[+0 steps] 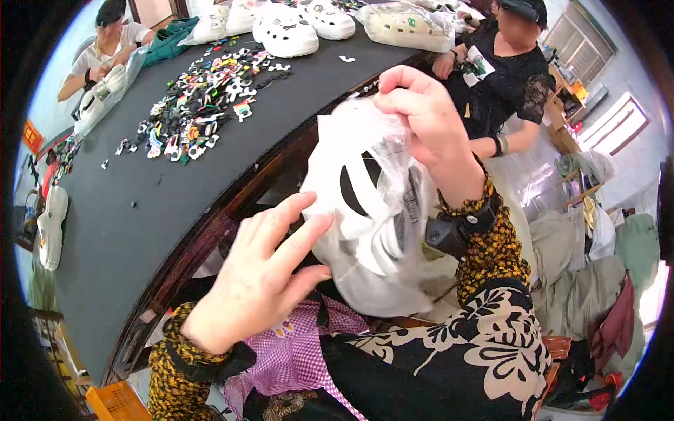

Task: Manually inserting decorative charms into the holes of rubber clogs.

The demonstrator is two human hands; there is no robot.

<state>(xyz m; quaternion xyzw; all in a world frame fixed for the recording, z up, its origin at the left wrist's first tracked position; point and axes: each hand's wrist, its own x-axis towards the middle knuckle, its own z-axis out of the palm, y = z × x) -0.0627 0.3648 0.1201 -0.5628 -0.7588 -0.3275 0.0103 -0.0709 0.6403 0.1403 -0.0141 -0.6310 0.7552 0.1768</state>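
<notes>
Right hand pinches the upper edge of a clear plastic bag; left hand open, fingers spread at its left side, contact unclear. Bag, with white footwear inside, sits beyond the table's near edge. Judged light; film limp, slippery; footwear springy. Best hold: gathered rim, base supported.

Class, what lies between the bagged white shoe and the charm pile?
In the head view, black tabletop, then the table's brown edge, between charm pile and bagged shoe.
</notes>
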